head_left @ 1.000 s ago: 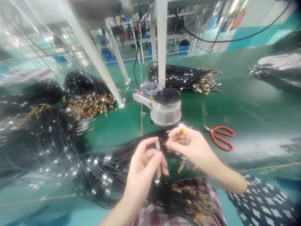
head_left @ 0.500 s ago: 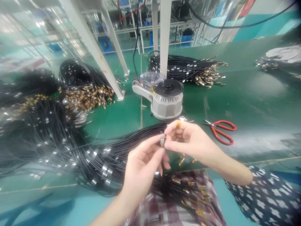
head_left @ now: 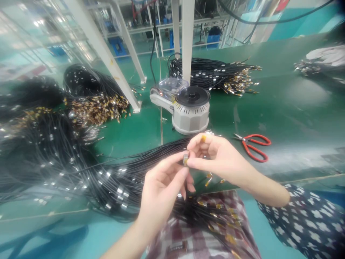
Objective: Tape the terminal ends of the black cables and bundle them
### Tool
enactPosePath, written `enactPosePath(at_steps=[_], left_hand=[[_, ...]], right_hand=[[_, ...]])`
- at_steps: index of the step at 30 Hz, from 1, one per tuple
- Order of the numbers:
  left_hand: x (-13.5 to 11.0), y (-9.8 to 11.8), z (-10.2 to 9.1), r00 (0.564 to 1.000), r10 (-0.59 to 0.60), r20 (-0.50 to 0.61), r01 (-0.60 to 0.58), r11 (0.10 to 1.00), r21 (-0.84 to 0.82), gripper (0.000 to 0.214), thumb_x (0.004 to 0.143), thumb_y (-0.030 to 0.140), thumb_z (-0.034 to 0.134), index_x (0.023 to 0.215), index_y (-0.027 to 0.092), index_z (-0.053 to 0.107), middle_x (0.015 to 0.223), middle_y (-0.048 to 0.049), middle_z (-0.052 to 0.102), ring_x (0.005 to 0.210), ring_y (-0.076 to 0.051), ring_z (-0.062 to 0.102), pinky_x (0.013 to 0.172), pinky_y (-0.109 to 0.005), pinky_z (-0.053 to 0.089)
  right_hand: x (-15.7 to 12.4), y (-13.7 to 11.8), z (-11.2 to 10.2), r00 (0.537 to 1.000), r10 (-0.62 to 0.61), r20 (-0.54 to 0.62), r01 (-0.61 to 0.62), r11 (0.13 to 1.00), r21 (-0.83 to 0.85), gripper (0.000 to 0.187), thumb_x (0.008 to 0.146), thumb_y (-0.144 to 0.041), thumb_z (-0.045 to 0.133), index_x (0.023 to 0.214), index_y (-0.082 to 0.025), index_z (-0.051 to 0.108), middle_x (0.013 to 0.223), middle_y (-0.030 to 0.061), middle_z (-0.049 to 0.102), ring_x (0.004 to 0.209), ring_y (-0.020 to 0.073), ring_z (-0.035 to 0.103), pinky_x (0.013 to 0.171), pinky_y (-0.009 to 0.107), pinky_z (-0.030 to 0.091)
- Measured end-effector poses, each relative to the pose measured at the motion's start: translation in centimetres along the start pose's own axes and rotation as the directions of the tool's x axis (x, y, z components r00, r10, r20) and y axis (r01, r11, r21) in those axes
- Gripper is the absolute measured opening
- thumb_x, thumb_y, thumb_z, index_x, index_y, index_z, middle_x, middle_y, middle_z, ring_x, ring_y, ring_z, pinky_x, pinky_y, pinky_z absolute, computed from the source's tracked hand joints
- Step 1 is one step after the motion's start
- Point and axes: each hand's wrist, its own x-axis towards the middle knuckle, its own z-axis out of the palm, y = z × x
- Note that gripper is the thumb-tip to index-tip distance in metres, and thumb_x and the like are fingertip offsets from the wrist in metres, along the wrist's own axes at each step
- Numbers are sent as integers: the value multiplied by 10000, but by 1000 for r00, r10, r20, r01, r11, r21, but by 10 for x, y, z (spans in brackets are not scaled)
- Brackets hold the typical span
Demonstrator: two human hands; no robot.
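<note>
A small metal cable connector [head_left: 185, 158] sits between the fingertips of both hands, above the table's front edge. My left hand [head_left: 163, 183] pinches it between thumb and forefinger from the left. From the right, my right hand [head_left: 212, 153] closes thumb and fingers at its other side; a bit of yellow tape [head_left: 203, 138] sticks to a finger. Part of the connector is covered by fingertips. Beneath the hands, a bundle of black cables [head_left: 140, 163] runs from the left; cable ends with yellow-taped connectors [head_left: 219, 212] lie over the lap.
Behind the hands stands a white round tape dispenser [head_left: 191, 117] with a black top disc. Red-handled scissors [head_left: 254, 146] lie on the green table [head_left: 283, 115] to the right. Further cable piles lie at the back [head_left: 210, 73] and left [head_left: 94, 104]. White posts [head_left: 188, 43] rise from the table.
Both hands keep the same pinch on the connector, with barely any finger movement. The whole view has shifted slightly, so the table things appear a little higher.
</note>
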Motion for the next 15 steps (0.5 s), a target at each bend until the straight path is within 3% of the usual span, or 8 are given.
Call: enactPosePath(at_steps=[5,10,15], left_hand=[[2,0,1,1000,3,2,-3,1000,-17,300,847,245,675,1133,153,664,624,-17,675,503,-144,628,422,-213,469],[6,0,2,999,-5,-53,0,996,-89,190,860,276,658,995,145,678,583,-13,662,419,-140,605,347,-200,421],[9,1,-1,996,-91,-10,87,975,-203,214,882,317,615,985,138,671,568,-13,652,394,-136,598,331,-185,384]], right_hand=[[-2,-6,5,999,-1,-39,-1,999,-45,177,712,-95,682,818,-181,569,733,-28,642,657,96,610,663,229,509],[-3,-8,9,998,-19,-61,14,996,-88,191,708,-112,686,819,-192,552,697,-31,649,638,110,622,655,246,521],[-2,-3,5,1000,4,-28,-5,999,-36,215,729,-159,702,873,-196,547,742,-14,678,689,128,656,711,275,537]])
